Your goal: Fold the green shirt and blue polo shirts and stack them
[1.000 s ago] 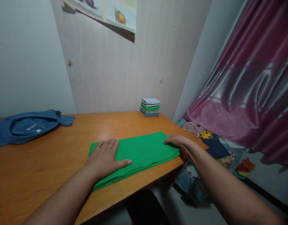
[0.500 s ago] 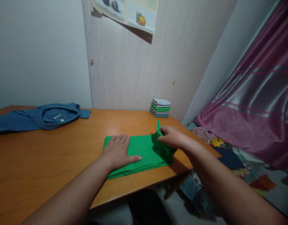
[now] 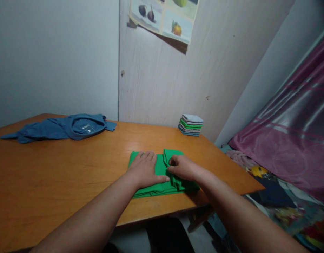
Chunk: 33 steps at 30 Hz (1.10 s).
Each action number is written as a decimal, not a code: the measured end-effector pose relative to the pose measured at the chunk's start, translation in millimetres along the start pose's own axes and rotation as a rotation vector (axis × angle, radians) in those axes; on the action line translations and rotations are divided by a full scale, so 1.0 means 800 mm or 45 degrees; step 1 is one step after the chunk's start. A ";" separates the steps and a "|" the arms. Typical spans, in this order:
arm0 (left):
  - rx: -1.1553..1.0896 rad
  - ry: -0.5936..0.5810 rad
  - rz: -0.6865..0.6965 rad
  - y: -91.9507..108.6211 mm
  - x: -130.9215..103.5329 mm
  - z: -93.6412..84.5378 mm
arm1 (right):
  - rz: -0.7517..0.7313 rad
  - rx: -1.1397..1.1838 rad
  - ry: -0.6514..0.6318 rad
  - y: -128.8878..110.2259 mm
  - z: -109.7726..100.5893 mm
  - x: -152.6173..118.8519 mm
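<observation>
While the right hand has the flap, how would you describe that grip?

– Thumb and fingers curl nearly together at the flap's edge, and I'd judge they have hold of it; how tightly, I can't tell

And the left hand?

– Palm down and fingers extended over the other end of the green cloth, gripping nothing. Its thumb points toward the flap, just beside the edge

What makes for a neat fold here?

– I'd keep that palm flat so the lower layers don't creep, bring the flap over level, and match its far and near edges to the layers beneath. The near side looks bunched, so I'd smooth that. I'd also mind the left thumb, which could get caught under the flap

How about room?

– The cloth lies close to the front edge of the table, so I'd avoid pulling nearer. More tabletop stretches leftward and beyond, up to the blue shirt at the back left. The folded stack sits well beyond the right hand, near the back wall, and the table's right side slants away past the right forearm
</observation>
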<state>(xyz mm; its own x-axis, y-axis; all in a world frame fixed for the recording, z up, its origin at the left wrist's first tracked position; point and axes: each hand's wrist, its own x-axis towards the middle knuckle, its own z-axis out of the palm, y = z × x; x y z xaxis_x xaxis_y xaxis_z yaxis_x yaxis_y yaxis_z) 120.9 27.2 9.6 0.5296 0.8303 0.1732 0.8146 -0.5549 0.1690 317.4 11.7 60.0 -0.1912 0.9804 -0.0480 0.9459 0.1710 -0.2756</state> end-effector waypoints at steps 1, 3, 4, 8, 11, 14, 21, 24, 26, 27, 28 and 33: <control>0.000 -0.004 0.002 0.000 0.000 0.001 | -0.006 0.062 -0.014 0.001 0.001 -0.001; -0.002 -0.009 0.001 0.000 0.001 0.001 | -0.008 0.180 0.000 0.007 0.002 -0.002; -0.005 -0.010 -0.003 0.000 0.001 0.002 | -0.009 0.220 0.049 0.010 0.002 -0.002; -0.029 -0.010 -0.006 0.000 0.001 0.001 | -0.095 0.124 0.518 0.030 0.007 0.000; -0.031 0.001 0.003 0.000 0.000 0.001 | -0.244 0.009 0.606 0.038 0.021 0.004; -0.026 0.013 0.005 0.000 0.000 0.002 | -0.274 -0.040 0.410 0.036 0.037 0.010; -0.002 0.029 0.012 0.001 -0.002 0.002 | -0.259 -0.184 0.152 0.017 0.047 0.016; 0.012 0.048 0.008 0.001 -0.003 0.005 | -0.261 -0.207 0.126 0.014 0.051 0.013; 0.024 0.070 0.013 0.001 -0.003 0.007 | -0.265 -0.213 0.115 0.014 0.055 0.011; 0.030 0.079 0.017 0.000 -0.003 0.008 | -0.269 -0.214 0.106 0.015 0.057 0.011; 0.036 0.085 0.022 0.000 -0.003 0.009 | -0.271 -0.212 0.096 0.016 0.059 0.010; 0.085 0.078 0.034 0.001 -0.004 0.005 | -0.275 -0.203 0.053 0.019 0.060 0.013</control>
<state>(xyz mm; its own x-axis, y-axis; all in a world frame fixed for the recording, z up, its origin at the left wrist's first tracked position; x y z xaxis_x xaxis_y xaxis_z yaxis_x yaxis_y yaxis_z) 121.0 24.0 5.3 0.5375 0.8095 0.2363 0.8155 -0.5703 0.0986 317.0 19.4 9.3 -0.3850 0.9222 0.0360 0.9144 0.3864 -0.1204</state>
